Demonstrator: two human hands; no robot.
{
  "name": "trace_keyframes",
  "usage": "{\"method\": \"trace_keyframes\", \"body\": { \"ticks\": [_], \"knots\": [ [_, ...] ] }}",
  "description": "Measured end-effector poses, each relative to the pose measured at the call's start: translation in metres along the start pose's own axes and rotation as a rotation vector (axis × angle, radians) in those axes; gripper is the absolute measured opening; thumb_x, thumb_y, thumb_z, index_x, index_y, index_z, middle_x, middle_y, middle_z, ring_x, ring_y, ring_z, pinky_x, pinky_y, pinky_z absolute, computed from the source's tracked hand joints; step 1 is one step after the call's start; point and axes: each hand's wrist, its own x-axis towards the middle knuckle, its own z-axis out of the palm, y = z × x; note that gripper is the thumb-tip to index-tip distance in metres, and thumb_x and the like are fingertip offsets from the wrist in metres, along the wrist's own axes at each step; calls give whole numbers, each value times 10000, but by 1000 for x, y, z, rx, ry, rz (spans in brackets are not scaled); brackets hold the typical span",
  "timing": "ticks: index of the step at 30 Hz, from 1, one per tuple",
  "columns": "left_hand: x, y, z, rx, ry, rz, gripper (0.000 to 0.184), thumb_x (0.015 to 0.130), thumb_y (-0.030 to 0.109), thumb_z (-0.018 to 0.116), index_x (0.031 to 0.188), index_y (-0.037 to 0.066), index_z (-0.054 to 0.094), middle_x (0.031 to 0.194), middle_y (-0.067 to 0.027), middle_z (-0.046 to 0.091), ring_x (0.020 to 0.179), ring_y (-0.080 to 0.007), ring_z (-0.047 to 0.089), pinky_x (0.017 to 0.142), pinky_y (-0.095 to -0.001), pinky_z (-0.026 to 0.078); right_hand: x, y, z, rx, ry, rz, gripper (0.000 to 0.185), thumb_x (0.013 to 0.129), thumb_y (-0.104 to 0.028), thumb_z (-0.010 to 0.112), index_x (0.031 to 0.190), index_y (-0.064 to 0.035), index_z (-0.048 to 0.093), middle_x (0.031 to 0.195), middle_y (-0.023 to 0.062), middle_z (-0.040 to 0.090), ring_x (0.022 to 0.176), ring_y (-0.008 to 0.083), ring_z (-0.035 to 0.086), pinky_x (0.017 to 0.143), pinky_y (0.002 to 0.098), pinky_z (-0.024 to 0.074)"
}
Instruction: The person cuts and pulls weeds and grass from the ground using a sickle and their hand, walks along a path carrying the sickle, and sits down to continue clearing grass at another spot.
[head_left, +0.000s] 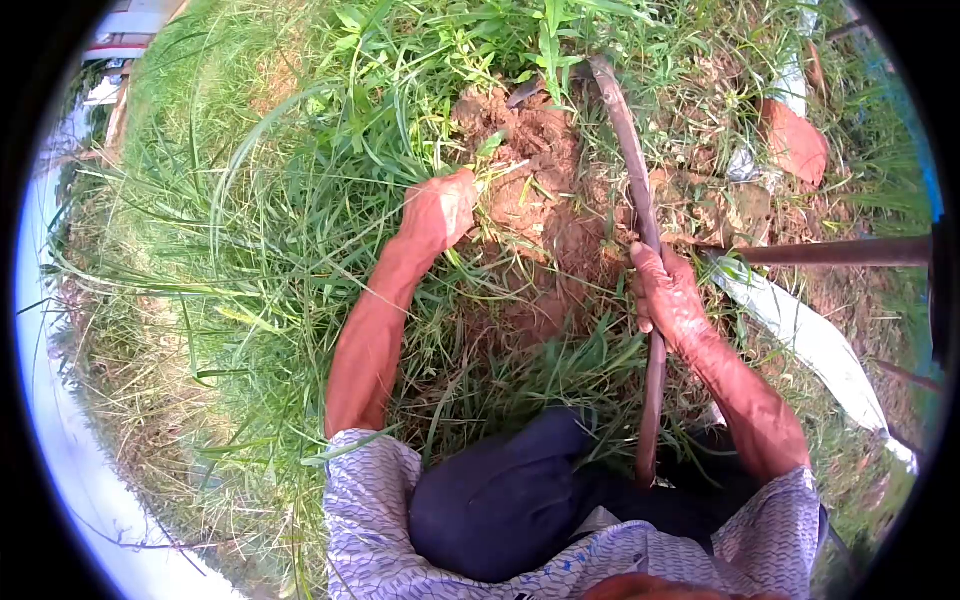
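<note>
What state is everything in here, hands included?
Left hand: closed on grass stems
Right hand: closed around wooden handle
Wooden handle: curved, held
Blade: partly hidden by leaves
Soil: bare, broken up
Surrounding grass: long, growing
White strip: lying on the ground
Reddish slab: lying

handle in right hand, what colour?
The handle is brown, seen best in the head view.

Reddish slab at far right; brown pole nearby; long white strip lying just beside pole.
</note>
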Motion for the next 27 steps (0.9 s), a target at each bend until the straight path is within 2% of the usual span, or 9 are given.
{"method": "trace_keyframes", "body": {
  "ticks": [6, 10, 12, 14, 16, 20, 22, 24, 27],
  "knots": [
    [-61, -1, -9, -242, 97, -111, 222, 933, 231, 550, 842, 33, 510, 672, -177, 555, 532, -326, 544, 561, -459, 441, -2, 12, -22, -59, -35, 60, 295, 963, -378, 558, 933, -112, 436, 583, -53, 367, 388, 57, 335, 326, 240, 322],
    [-91, -10, -51, -1038, 694, -868, 299, 984, 357, 517, 930, 64, 548, 676, -24, 495, 511, -110, 438, 479, -256, 403, -8, 17, -37, -49, -68, 38, 303, 967, -381, 553, 909, -115, 421, 574, -54, 367, 395, 48, 341, 336, 226, 300],
    [-122, -49, -78, -1301, 994, -509, 281, 991, 349, 506, 982, 72, 547, 721, -20, 519, 518, -99, 447, 489, -198, 378, -14, 27, -41, -59, -45, -47, 307, 971, -387, 546, 909, -112, 424, 575, -60, 374, 398, 35, 331, 336, 218, 286],
    [-111, -55, -93, -1119, 1053, -664, 253, 995, 326, 498, 938, 82, 532, 710, -27, 528, 521, -104, 449, 471, -207, 371, -11, 32, -39, -135, -54, -73, 332, 974, -389, 543, 934, -72, 455, 582, -22, 426, 435, 68, 386, 383, 255, 339],
    [-102, -49, -85, -1104, 750, -638, 314, 999, 359, 477, 1034, 56, 554, 818, -66, 615, 655, -141, 588, 620, -294, 455, -4, 45, -26, -611, 37, -501, 359, 976, -378, 541, 976, -24, 482, 602, 30, 476, 506, 129, 463, 461, 319, 398],
    [-53, 40, -65, -608, 77, -464, 917, 783, 631, 653, 1377, 3, 348, 1323, -325, 473, 1214, -434, 499, 1039, -493, 380, 6, 49, 15, -685, -35, -342, 459, 952, -448, 533, 973, 7, 485, 651, 207, 546, 580, 360, 566, 548, 451, 443],
    [-28, 54, -43, -244, -178, -336, 756, 761, 382, 721, 1326, 8, 387, 1367, -278, 436, 1117, -440, 548, 1008, -500, 395, 26, 59, 36, -610, -14, -424, 434, 951, -411, 537, 957, 18, 473, 654, 223, 562, 603, 416, 586, 546, 473, 447],
    [-27, 7, 14, 206, 19, 19, 663, 734, 232, 700, 1287, 12, 407, 1386, -244, 425, 1059, -404, 573, 964, -488, 405, 42, 56, 60, -663, 15, -463, 448, 959, -397, 499, 951, 50, 473, 659, 255, 573, 646, 435, 618, 564, 485, 473],
    [-13, -31, 10, 216, -55, -170, 576, 779, 179, 632, 1303, 30, 442, 1355, -223, 473, 991, -377, 616, 889, -462, 474, 55, 59, 82, -641, 7, -441, 453, 961, -392, 491, 969, 61, 477, 692, 277, 582, 656, 462, 611, 579, 500, 476]
  ]
}}
